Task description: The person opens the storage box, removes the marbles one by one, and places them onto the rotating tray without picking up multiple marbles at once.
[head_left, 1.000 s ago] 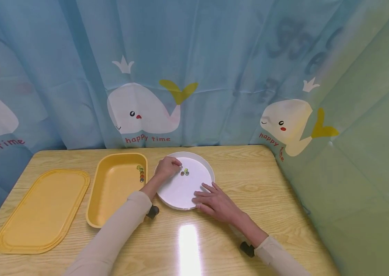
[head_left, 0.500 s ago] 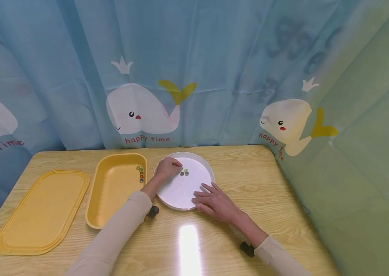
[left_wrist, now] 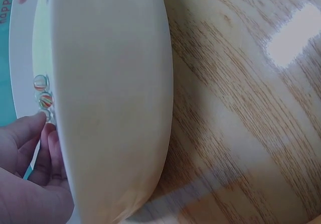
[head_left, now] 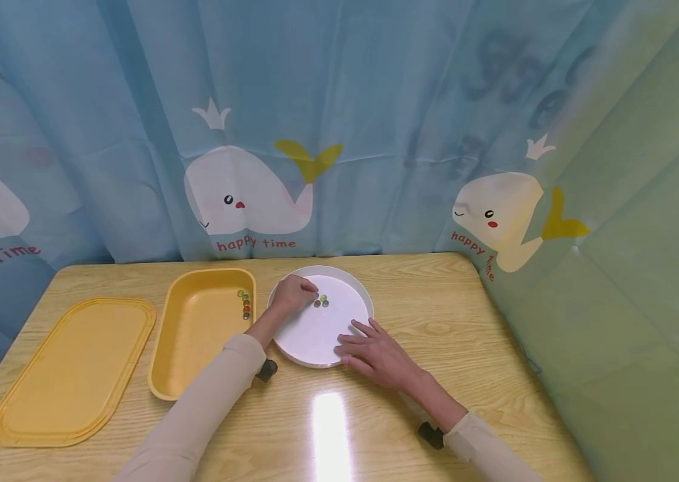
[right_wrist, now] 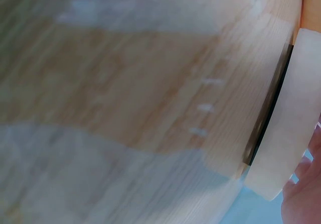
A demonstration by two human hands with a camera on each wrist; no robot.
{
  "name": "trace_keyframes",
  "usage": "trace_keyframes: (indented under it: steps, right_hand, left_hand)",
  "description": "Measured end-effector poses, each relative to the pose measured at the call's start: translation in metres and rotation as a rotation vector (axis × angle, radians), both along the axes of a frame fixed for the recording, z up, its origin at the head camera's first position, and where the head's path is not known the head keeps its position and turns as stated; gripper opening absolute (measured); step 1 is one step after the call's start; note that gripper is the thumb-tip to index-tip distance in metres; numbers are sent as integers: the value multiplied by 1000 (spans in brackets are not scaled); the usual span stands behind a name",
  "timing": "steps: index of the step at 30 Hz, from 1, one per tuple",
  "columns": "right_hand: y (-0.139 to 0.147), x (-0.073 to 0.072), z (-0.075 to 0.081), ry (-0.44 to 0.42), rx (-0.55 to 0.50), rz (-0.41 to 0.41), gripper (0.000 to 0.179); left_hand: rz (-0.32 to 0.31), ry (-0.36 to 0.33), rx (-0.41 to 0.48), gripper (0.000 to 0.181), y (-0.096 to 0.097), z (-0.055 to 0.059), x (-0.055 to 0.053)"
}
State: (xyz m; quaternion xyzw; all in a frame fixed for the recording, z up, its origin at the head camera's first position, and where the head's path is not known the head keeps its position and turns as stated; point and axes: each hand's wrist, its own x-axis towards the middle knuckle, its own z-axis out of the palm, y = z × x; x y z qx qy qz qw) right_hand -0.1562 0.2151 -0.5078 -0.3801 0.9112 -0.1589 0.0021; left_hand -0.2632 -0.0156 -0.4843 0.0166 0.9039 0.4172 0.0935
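On the far left of the head view a flat yellow lid [head_left: 74, 375] lies on the wooden table [head_left: 448, 308]. Just right of it stands a yellow tray [head_left: 191, 335], with a short row of marbles [head_left: 246, 304] lined up along its right side, left of the left hand [head_left: 295, 294] and apart from it.

That hand reaches over the left rim of a round white tray [head_left: 315, 345], thumb and forefinger brought together. The left wrist view shows the tips pinching a clear glass marble [left_wrist: 47, 115], partly hidden by the fingers. It sits right at the ends of the fingers, inside the tray wall; next to it, beyond the fingertips, lie a striped marble [left_wrist: 45, 100] and another glass marble [left_wrist: 40, 83]. From the head camera, the small marble cluster [head_left: 325, 304] lies just right of the fingertips, toward the far part of the tray floor.

Farther right, the right hand [head_left: 378, 355] rests at the near right rim, fingers spread apart over the edge, with bare tray floor between them and the cluster. In the right wrist view its fingers show only partly, beside the tray wall.
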Motion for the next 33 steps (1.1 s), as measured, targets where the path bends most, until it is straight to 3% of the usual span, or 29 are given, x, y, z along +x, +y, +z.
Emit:
trace_keyframes:
  steps: [17, 33]
  right_hand:
    - [0, 0, 0, 4, 10, -9, 35]
    - [0, -1, 1, 12, 20, -5, 35]
  left_hand:
    - [-35, 34, 0, 14, -1, 3, 2]
    - [-28, -14, 22, 17, -1, 6, -1]
